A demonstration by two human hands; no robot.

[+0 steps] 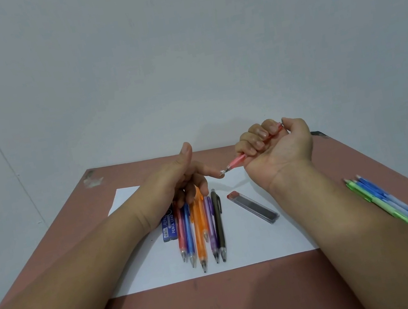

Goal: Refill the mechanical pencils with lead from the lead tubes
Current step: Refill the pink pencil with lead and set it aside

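r hand [271, 142]: fist round pink pencil [239, 160], right of frame centre, thumb at cap end
pencil axis: diagonal, cap upper right, tip lower left
tip vs l hand [187, 176]: l index fingertip [219, 174] at tip, touching or just off, can't tell
l hand: holds nothing, index out, thumb up, other fingers loosely curled
nearer hand: l, directly lower left along axis
step (guess): checking lead feed or pushing lead back in
lead tube [254, 206]: flat on white paper [255, 249], just below r wrist, red cap upper left
blue lead pack [169, 227]: under l wrist, partly hidden
pencil row [201, 232]: centre of paper, tips toward bottom of frame
green/blue pencils [394, 205]: right edge, on table [224, 308], beside r forearm
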